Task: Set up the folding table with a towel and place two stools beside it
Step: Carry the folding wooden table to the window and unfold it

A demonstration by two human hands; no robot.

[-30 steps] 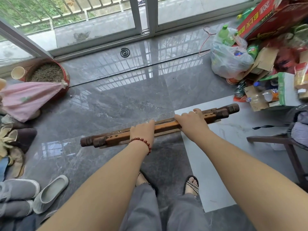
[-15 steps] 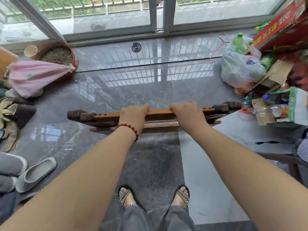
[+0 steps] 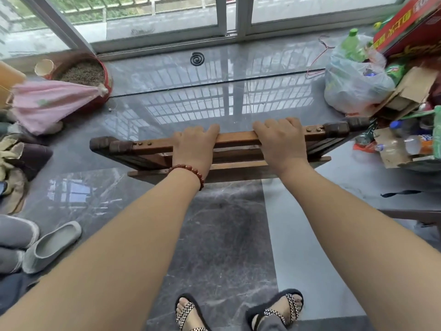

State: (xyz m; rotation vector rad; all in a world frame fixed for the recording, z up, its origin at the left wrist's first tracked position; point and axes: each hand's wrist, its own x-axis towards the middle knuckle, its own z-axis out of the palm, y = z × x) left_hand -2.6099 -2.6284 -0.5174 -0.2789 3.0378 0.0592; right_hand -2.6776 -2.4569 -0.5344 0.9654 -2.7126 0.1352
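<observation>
A brown wooden folding table [image 3: 236,137], still folded flat, stands on edge in front of me, its top rail running left to right. My left hand [image 3: 193,146], with a red bead bracelet on the wrist, grips the rail left of centre. My right hand [image 3: 281,139] grips the same rail right of centre. Both sets of fingers curl over the far side. Lower slats of the table [image 3: 238,166] show beneath my hands. No towel or stool is clearly in view.
Glossy grey marble floor [image 3: 214,235] stretches toward sliding glass doors [image 3: 226,20]. A pink cloth bag [image 3: 47,101] and red pot [image 3: 95,75] sit left, grey slippers [image 3: 50,247] lower left. A plastic bag [image 3: 353,82], boxes and bottles crowd the right. A mosquito coil [image 3: 197,59] lies ahead.
I have stepped forward toward the glass doors with the folded table held in both hands; it now sits level and its lower slats show more. My grip is unchanged.
</observation>
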